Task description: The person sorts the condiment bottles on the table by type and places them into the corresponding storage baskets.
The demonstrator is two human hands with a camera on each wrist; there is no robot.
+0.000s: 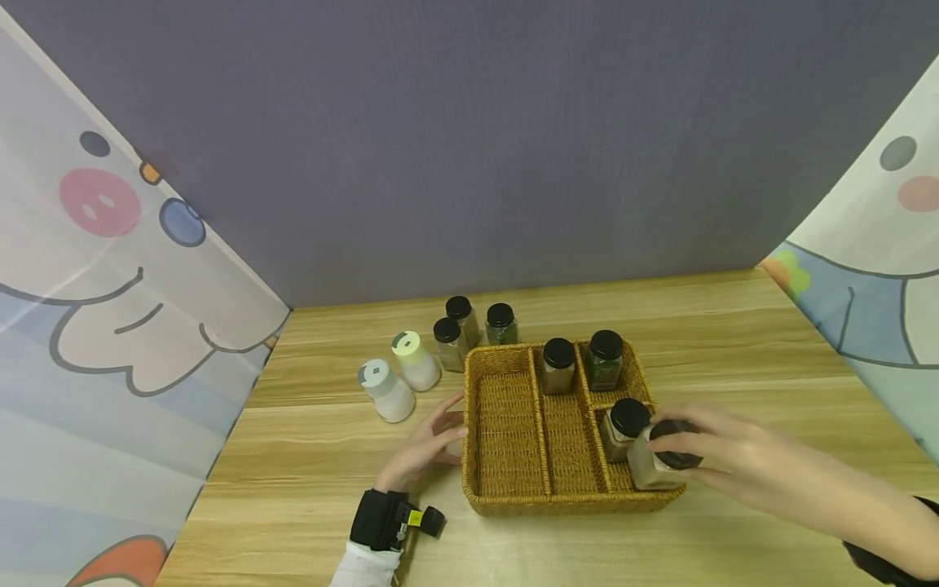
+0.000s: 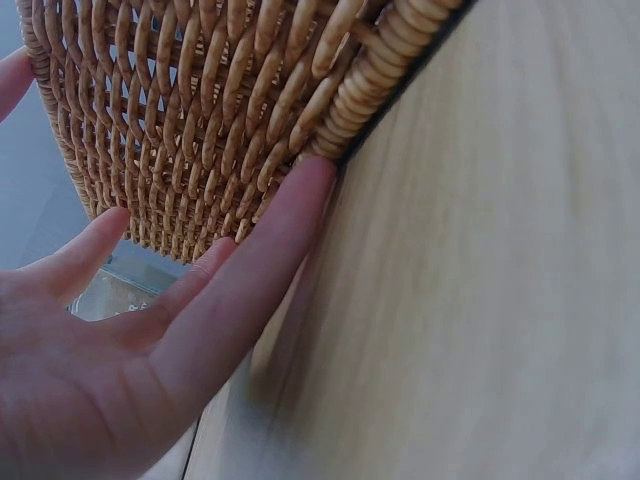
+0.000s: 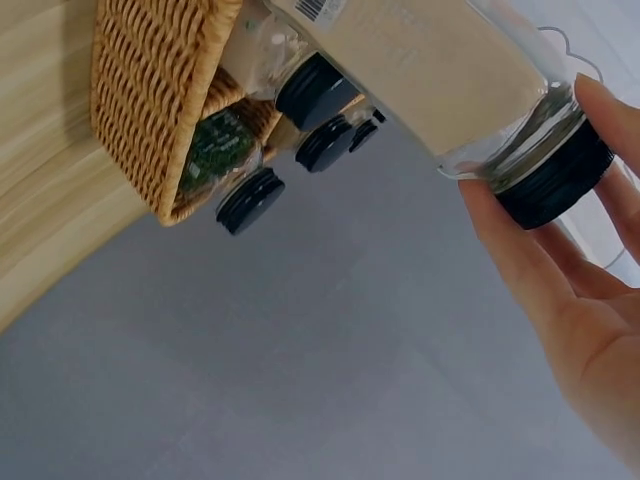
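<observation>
A woven basket [image 1: 506, 499] with compartments stands on the table. My right hand [image 1: 715, 444] grips a spice jar [image 1: 649, 469] by its black lid, over the basket's front right corner. In the right wrist view this jar [image 3: 430, 75] holds a pale beige powder, and fingers and thumb close round its lid. Beside it, another black-lidded jar [image 1: 618, 432] sits in the front right compartment. A jar with green contents [image 1: 605, 371] is in the back right one, and a brown-filled jar [image 1: 557, 377] at the back of the middle one. My left hand [image 1: 425, 448] touches the basket's left wall with extended fingers [image 2: 250, 260].
Left of the basket stand a white-capped jar [image 1: 389, 395] and a yellow-green-capped jar [image 1: 416, 365]. Behind its back left corner are black-lidded jars [image 1: 451, 349], one with green contents [image 1: 502, 328]. A grey panel [image 1: 513, 163] rises at the table's back edge, with printed curtains at both sides.
</observation>
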